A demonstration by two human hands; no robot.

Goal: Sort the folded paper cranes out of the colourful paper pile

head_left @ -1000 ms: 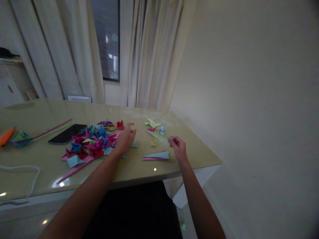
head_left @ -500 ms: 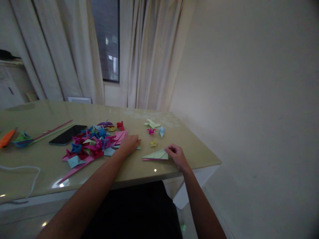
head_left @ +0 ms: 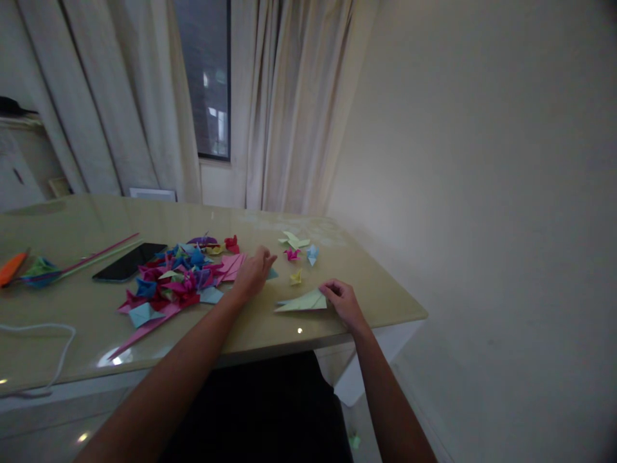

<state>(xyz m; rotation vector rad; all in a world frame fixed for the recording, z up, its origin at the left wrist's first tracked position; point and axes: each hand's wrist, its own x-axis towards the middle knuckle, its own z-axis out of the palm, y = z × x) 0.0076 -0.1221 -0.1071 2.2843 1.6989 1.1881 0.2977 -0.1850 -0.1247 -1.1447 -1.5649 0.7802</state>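
My right hand (head_left: 341, 303) pinches the right end of a pale green folded paper (head_left: 306, 301) near the front edge of the table. A bluish-grey layer shows at the paper's left tip. My left hand (head_left: 253, 273) is just right of a heap of colourful folded papers (head_left: 180, 270), its fingers closed together. From under its right side sticks out a blue-green piece of paper (head_left: 272, 274), which seems to be held; the hand hides most of it. Pink folded paper (head_left: 232, 266) lies directly left of that hand.
Small origami pieces, pale green (head_left: 294, 240), magenta (head_left: 292, 254), light blue (head_left: 312, 254) and yellow (head_left: 295, 278), lie beyond my right hand. A phone (head_left: 130, 262), thin sticks (head_left: 99, 257), an orange object (head_left: 12, 269) and a white cable (head_left: 67, 341) are leftward. A wall (head_left: 482, 193) borders the right.
My left hand has risen slightly and its fingers have drawn up, the blue-green paper shifting with it. The pink edge under the green paper no longer shows. My right hand stays in place.
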